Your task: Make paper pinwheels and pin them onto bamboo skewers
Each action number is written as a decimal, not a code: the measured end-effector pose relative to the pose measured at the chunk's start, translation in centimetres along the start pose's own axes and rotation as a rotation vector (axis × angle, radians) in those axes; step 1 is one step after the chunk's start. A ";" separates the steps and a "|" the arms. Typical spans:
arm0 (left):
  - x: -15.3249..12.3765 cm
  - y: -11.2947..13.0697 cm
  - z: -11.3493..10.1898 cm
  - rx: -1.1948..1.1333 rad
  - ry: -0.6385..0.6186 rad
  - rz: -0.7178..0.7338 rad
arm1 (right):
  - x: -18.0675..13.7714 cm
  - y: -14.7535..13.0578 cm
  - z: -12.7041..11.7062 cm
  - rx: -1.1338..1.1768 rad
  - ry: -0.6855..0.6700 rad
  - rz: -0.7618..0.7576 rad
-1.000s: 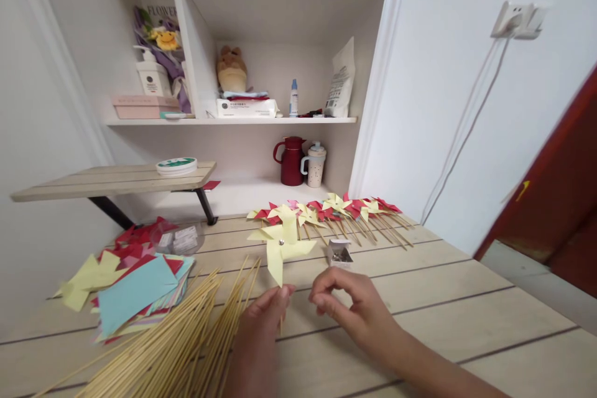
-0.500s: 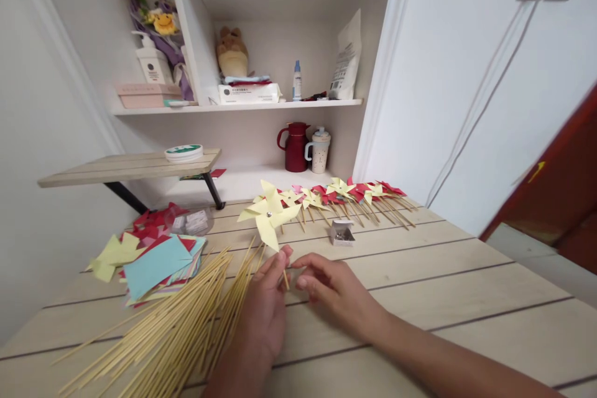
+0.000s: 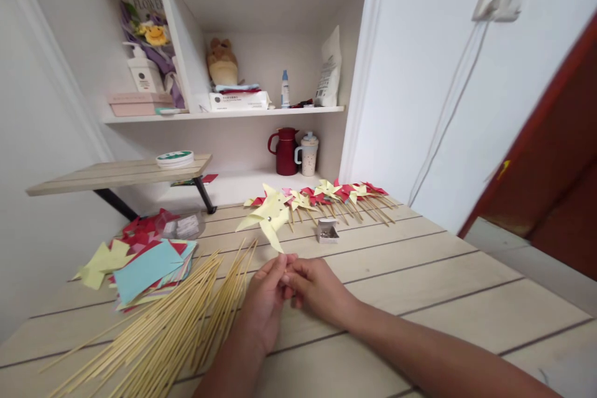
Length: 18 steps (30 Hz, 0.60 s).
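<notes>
My left hand (image 3: pixel 265 300) pinches the stick of a yellow paper pinwheel (image 3: pixel 267 216) and holds it upright over the wooden table (image 3: pixel 420 286). My right hand (image 3: pixel 316 289) has closed in against the left hand's fingertips and grips the same stick just below the paper blades. A silver pin shows at the pinwheel's centre. Right behind it lies a row of finished red and yellow pinwheels (image 3: pixel 332 194). A heap of bamboo sticks (image 3: pixel 177 323) fans out to the left of my left hand.
A small open box of pins (image 3: pixel 327 231) stands beyond my hands. Coloured paper squares (image 3: pixel 144 267) and cut pieces lie at the left, next to a clear tub (image 3: pixel 186 224). A raised wooden shelf (image 3: pixel 116 173), a red jug (image 3: pixel 284 152) and a cup (image 3: pixel 308 153) stand at the back.
My right hand has moved left from open air and closed onto the pinwheel's stick beside my left hand. The pinwheel has tipped and turned a little. The view has shifted.
</notes>
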<state>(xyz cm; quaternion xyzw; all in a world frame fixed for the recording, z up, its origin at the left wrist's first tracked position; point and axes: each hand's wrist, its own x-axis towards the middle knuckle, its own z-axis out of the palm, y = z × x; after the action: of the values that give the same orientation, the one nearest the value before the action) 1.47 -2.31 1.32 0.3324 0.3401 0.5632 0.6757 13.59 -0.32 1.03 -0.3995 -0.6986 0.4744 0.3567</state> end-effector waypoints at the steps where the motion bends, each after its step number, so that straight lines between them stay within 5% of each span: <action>1: 0.0 0.1 0.0 0.017 -0.016 0.002 | 0.0 -0.1 -0.1 -0.012 -0.004 0.003; 8: 0.3 0.4 0.3 0.171 0.032 0.076 | 0.2 -1.5 -1.7 -0.128 0.035 -0.005; 18: 2.3 0.5 -4.3 0.681 0.581 0.473 | -0.4 -2.9 -8.9 -0.493 0.309 0.019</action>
<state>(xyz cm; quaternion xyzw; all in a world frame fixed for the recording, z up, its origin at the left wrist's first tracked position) -2.07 0.31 -0.83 0.4314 0.5938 0.6272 0.2604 20.89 2.04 6.38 -0.5483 -0.7264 0.2270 0.3466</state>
